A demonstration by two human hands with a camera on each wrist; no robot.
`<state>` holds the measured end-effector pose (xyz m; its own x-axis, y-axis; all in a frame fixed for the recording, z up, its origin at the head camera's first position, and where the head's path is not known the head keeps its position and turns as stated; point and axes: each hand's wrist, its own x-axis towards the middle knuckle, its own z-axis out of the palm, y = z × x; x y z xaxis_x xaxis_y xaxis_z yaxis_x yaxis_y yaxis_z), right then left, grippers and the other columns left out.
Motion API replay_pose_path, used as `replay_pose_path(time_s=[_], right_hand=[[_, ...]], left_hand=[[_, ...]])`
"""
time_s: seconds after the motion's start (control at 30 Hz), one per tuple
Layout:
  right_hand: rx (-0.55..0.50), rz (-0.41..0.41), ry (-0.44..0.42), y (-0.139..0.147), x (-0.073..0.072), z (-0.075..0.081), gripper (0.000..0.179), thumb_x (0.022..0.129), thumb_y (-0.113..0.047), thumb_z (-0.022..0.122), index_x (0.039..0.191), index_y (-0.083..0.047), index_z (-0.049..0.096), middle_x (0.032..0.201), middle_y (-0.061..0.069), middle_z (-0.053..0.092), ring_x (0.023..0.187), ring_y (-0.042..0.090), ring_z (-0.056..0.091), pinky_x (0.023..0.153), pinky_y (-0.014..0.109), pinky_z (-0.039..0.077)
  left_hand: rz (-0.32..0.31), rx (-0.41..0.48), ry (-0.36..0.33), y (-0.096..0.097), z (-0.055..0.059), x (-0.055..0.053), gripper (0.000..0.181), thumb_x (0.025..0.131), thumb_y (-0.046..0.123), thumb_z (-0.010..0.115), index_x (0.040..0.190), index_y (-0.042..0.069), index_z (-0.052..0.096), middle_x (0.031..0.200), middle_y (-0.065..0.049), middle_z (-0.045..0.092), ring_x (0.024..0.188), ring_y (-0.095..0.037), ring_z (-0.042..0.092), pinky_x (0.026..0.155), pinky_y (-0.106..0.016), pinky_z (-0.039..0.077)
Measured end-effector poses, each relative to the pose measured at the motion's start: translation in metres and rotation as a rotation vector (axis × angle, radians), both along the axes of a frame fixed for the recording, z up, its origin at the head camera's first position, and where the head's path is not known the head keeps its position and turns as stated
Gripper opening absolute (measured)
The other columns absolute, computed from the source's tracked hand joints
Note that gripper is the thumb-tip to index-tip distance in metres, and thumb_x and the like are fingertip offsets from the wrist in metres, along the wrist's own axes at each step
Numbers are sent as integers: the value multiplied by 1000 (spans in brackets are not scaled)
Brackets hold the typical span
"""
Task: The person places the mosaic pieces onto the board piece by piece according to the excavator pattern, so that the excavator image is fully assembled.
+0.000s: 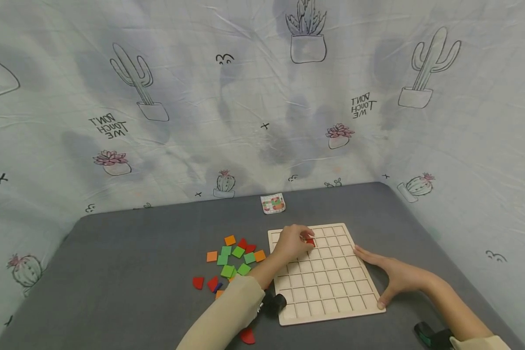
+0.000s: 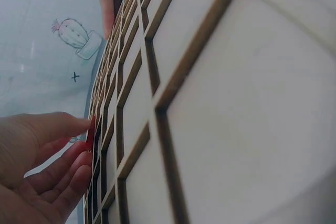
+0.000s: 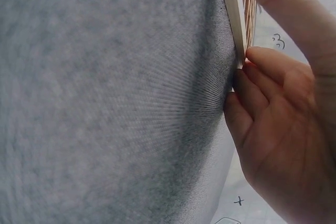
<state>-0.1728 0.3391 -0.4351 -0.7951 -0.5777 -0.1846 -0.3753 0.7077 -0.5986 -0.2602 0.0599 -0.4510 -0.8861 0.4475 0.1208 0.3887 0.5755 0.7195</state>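
Observation:
A pale wooden grid board (image 1: 332,282) lies on the grey table, its square cells bare apart from where my left hand is. My left hand (image 1: 294,241) pinches a small red tile (image 1: 310,241) over the upper part of the grid. In the left wrist view the red tile (image 2: 91,132) sits between thumb and fingertips, against the grid; its full shape is hidden. Along the board's right edge, my right hand (image 1: 395,274) is spread, fingertips touching the side and thumb at the near right corner. The right wrist view shows that hand (image 3: 283,108) touching the board's edge.
Left of the board lie several loose tiles: green squares (image 1: 228,271), orange squares (image 1: 212,256) and red rounded pieces (image 1: 198,282). A small printed pattern card (image 1: 273,203) lies near the table's back edge. White printed cloth (image 1: 262,97) hangs behind.

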Motion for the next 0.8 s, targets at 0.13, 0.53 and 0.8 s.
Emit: replay_pose_path(time_s=[0.13, 0.53, 0.8], right_hand=[[-2, 1, 13, 0, 1, -4, 122, 52, -51, 80, 148, -10, 18, 150, 22, 18, 132, 17, 17, 97, 24, 34], [-4, 2, -8, -3, 1, -7, 122, 53, -48, 80, 149, -11, 15, 151, 21, 14, 130, 43, 19, 97, 30, 35], [-8, 8, 11, -1, 3, -14, 120, 55, -49, 80, 149, -10, 15, 151, 22, 14, 133, 17, 14, 98, 27, 34]], left_hand=[[-10, 1, 7, 1, -1, 0, 22, 76, 7, 74, 98, 9, 71, 86, -2, 69, 76, -12, 62, 65, -19, 48], [-38, 9, 3, 0, -7, -1, 21, 77, 9, 73, 98, 10, 71, 89, -2, 70, 77, -12, 63, 65, -20, 49], [-97, 117, -111, -12, -7, -1, 28, 82, 23, 71, 106, 10, 68, 94, -3, 69, 81, -14, 63, 68, -24, 49]])
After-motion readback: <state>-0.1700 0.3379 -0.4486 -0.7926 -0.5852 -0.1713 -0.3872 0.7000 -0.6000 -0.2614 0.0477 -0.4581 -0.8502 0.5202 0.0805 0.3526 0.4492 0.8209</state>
